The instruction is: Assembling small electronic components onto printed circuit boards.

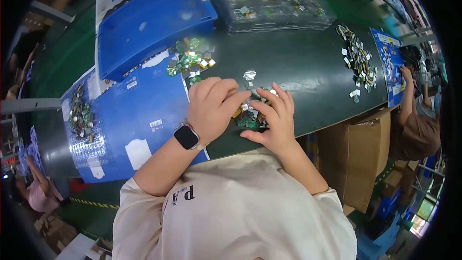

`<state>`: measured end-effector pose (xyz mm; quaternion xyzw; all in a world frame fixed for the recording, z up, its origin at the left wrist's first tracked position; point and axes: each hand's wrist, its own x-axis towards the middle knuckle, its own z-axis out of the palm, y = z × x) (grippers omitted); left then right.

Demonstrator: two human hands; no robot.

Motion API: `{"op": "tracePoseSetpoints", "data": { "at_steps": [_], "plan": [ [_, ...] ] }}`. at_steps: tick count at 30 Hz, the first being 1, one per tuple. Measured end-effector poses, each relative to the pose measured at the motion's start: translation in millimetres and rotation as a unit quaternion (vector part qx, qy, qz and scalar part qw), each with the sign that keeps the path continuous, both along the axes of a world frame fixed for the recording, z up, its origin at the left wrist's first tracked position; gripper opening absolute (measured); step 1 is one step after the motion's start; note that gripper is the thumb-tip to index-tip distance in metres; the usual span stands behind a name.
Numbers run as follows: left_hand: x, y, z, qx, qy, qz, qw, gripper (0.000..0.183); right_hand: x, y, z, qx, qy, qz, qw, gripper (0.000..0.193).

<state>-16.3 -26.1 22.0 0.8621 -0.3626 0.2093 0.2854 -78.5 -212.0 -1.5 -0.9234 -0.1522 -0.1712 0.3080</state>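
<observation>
Small green circuit boards (248,119) with silver and yellow parts lie in a little pile in front of me, between my hands. My left hand (211,108), with a watch on its wrist, is closed at the pile's left edge. Its fingertips are pressed together, and whatever they hold is hidden. On the other side, my right hand (276,118) reaches over the pile with thumb and fingers apart, its fingertips at the boards. Just beyond lies a crumpled silver piece (250,75). Another heap of circuit boards (192,60) sits past my left hand.
A blue bin (154,24) stands at the far left on blue sheets. Stacked clear trays (274,0) hold boards at the back. More boards (358,62) lie at right and on bubble-textured plastic (89,151) at left. A cardboard box (356,159) stands below the right edge; people work nearby.
</observation>
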Motion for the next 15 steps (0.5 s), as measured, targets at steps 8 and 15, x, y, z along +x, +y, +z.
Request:
{"op": "tracePoseSetpoints", "data": {
  "at_steps": [8, 15],
  "plan": [
    [5, -17, 14, 0.134, -0.011, 0.052, 0.99, 0.036, 0, 11, 21, 0.054, -0.152, 0.18, 0.97, 0.036],
    [12, -29, 5, 0.172, 0.006, 0.061, 0.983, 0.033, 12, 44, 45, 0.058, -0.073, 0.147, 0.985, 0.051]
  ]
}}
